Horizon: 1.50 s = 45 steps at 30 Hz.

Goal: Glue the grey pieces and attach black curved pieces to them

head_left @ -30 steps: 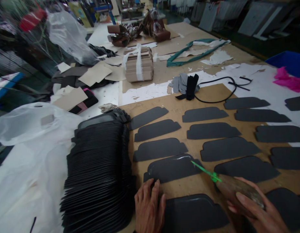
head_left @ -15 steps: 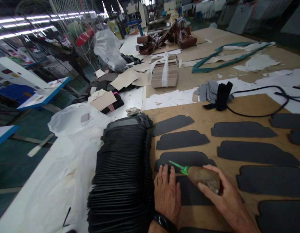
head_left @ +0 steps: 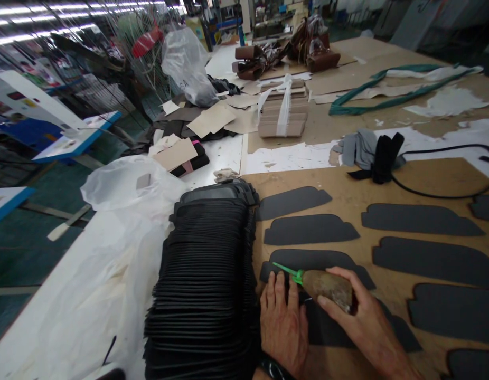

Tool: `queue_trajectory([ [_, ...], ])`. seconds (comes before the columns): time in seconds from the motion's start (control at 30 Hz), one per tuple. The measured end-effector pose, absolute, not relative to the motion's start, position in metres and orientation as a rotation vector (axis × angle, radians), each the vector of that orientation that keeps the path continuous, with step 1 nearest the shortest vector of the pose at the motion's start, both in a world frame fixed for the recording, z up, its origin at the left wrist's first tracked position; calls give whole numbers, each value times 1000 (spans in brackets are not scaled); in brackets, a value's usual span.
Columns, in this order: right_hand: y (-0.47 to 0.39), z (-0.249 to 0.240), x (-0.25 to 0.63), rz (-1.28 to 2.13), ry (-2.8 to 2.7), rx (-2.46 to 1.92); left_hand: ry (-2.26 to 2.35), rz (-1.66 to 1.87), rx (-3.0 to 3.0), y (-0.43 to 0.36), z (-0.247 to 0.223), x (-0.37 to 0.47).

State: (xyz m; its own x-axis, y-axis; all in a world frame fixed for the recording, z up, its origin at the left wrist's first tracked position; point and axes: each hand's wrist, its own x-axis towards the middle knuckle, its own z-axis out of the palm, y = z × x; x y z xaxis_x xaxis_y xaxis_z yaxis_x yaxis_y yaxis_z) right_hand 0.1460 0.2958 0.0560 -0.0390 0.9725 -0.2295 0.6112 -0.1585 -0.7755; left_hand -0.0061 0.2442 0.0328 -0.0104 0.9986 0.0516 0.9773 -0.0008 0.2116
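My right hand grips a brown, stained squeeze bottle, tilted so its thin green nozzle points left. The nozzle tip is over the left end of a dark grey cut panel; whether it touches cannot be made out. My left hand lies flat, fingers stretched forward, its fingertips at that panel's near edge just below the nozzle. Under the bottle and right hand is another dark panel, partly hidden. Left of my left hand stands a long row of tightly packed black panels.
More dark panels lie in columns on the brown board. Clear plastic bags cover the left table edge. Farther back are a tied bundle of brown pieces, a black cord and a green strap loop.
The view has shifted, so the table's things appear farther right. The bottle and its nozzle have moved slightly left over the panel, while my left hand stays at the same panel.
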Motion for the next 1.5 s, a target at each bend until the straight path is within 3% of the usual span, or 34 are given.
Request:
queue_trajectory([
  [1.5, 277, 64, 252, 799, -1211, -2237, 2113, 333, 2528, 257, 24, -15],
])
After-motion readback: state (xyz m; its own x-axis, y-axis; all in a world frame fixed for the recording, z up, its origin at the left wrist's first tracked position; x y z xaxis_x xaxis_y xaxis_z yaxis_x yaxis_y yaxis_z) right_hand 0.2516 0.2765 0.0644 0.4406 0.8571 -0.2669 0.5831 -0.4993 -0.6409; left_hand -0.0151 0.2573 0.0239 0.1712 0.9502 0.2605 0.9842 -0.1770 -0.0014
